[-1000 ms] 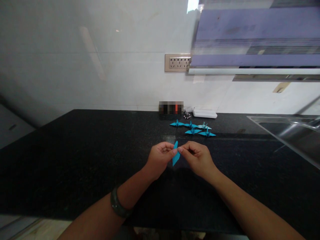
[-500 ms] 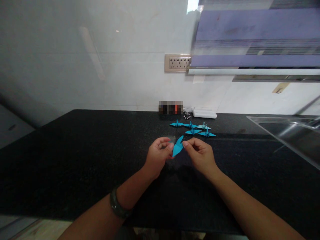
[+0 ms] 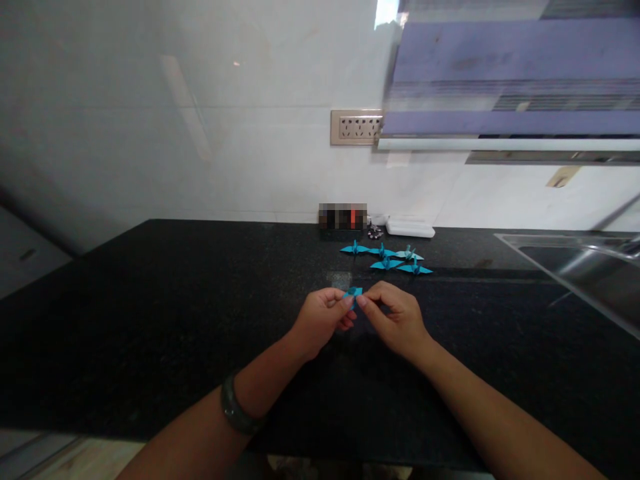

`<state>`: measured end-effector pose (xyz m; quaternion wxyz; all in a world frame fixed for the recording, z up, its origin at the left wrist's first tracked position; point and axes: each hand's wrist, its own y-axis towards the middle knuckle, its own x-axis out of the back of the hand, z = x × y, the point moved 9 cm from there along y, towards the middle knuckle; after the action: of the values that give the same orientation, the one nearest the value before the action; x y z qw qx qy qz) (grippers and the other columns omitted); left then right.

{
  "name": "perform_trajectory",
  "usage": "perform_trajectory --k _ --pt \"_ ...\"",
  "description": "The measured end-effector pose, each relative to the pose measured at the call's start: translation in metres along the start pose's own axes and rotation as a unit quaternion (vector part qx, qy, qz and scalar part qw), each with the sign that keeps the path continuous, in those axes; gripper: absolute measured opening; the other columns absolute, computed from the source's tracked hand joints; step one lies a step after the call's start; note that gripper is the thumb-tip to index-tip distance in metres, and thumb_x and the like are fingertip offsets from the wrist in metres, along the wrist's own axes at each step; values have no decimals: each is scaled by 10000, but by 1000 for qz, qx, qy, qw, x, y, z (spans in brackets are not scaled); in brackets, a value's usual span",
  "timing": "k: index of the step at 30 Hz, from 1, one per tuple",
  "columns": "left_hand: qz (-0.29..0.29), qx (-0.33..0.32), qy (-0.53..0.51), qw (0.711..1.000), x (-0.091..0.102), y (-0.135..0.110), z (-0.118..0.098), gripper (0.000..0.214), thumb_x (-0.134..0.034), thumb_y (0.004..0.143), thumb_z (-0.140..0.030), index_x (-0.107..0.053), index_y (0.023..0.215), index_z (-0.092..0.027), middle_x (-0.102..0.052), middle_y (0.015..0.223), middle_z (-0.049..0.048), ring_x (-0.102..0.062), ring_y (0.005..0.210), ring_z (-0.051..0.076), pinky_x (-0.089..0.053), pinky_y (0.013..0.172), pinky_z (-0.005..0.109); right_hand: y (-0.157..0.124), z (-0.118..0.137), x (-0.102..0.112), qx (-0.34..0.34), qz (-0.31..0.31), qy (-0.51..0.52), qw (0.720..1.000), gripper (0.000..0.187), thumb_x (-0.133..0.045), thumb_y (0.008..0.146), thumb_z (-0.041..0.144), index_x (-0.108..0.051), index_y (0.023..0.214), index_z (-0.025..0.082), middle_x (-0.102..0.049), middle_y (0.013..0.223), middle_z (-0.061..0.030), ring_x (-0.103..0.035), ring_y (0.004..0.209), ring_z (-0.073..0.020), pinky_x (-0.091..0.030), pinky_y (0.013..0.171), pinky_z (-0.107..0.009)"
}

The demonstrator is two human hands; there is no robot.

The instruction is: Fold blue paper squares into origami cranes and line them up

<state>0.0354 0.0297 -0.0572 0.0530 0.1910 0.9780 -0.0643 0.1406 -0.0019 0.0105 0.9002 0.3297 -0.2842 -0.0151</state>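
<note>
Above the black stone counter (image 3: 150, 313), my left hand (image 3: 320, 320) and my right hand (image 3: 395, 317) meet fingertip to fingertip. Both pinch a small folded piece of blue paper (image 3: 353, 292), of which only the top edge shows between the fingers. A dark bracelet (image 3: 235, 410) sits on my left wrist. Just beyond the hands, several finished blue paper cranes (image 3: 387, 257) lie in a cluster on the counter.
A white flat box (image 3: 410, 228) and a small dark object (image 3: 375, 232) stand against the white wall at the back. A wall socket (image 3: 356, 127) is above them. A steel sink (image 3: 585, 267) lies at the right, under a range hood (image 3: 510, 80).
The blue paper, held upright and long a second ago, has been tilted and folded down; now only a small bit shows between my pinching fingers. Both hands stayed in place.
</note>
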Motion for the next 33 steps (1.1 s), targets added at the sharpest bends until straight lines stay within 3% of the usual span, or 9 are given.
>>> perform_trajectory --k 3,5,7,10,12,16,23,29,33 --pt "0 -12 25 1000 1 0 -2 250 -588 714 -370 -532 717 -127 -540 553 -18 -474 458 71 -365 467 201 1 -17 0 -74 1 45 996 269 -406 867 295 -564 702 152 -526 642 -17 -501 608 -120 -388 578 -246" --pt "11 -24 47 999 -1 0 -5 238 -568 731 -361 -521 699 -130 -517 534 -28 -449 443 65 -347 456 197 2 -29 1 -125 -4 48 991 215 -436 852 318 -568 852 150 -554 739 -30 -511 653 -127 -398 594 -251" --pt "30 -36 67 997 -4 0 -7 246 -539 750 -366 -511 675 -134 -490 514 -35 -432 440 66 -341 456 200 3 -31 -5 -126 29 46 991 233 -485 824 321 -549 973 153 -569 869 -52 -526 734 -139 -410 641 -260" --pt "37 -50 102 993 -4 1 -8 261 -492 779 -372 -509 668 -136 -453 489 -44 -407 438 67 -325 451 200 3 -21 -21 -85 122 56 987 209 -444 846 314 -581 866 157 -576 830 -41 -529 768 -140 -404 696 -265" --pt "28 -54 121 991 -2 3 -7 256 -476 789 -369 -516 687 -138 -446 491 -46 -399 442 67 -314 449 198 1 -20 -25 -93 147 57 983 245 -420 856 329 -577 784 156 -562 735 -21 -516 704 -129 -396 655 -252" --pt "22 -50 140 989 1 5 -3 258 -469 790 -383 -508 691 -147 -446 508 -46 -392 444 70 -305 443 200 -2 -30 -22 -149 133 35 979 261 -454 828 385 -542 754 152 -504 647 11 -444 581 -104 -339 524 -218" --pt "23 -67 191 979 1 4 -5 394 -391 812 -483 -480 618 -151 -430 479 -38 -381 437 74 -295 440 204 -2 -30 -25 -142 163 13 976 311 -442 829 365 -481 601 156 -416 546 40 -391 533 -88 -304 501 -207" --pt "58 -27 140 988 -6 2 0 433 -380 792 -546 -471 632 -154 -434 450 -38 -369 381 70 -280 388 196 -1 -27 -18 -142 130 20 981 240 -469 815 298 -563 653 147 -471 544 31 -425 528 -91 -330 507 -206" --pt "97 12 100 990 -13 0 6 463 -366 786 -569 -505 671 -143 -439 425 -37 -365 349 69 -283 364 190 -2 -26 -22 -150 144 43 977 260 -459 821 305 -577 654 144 -476 510 33 -426 484 -82 -324 470 -195"
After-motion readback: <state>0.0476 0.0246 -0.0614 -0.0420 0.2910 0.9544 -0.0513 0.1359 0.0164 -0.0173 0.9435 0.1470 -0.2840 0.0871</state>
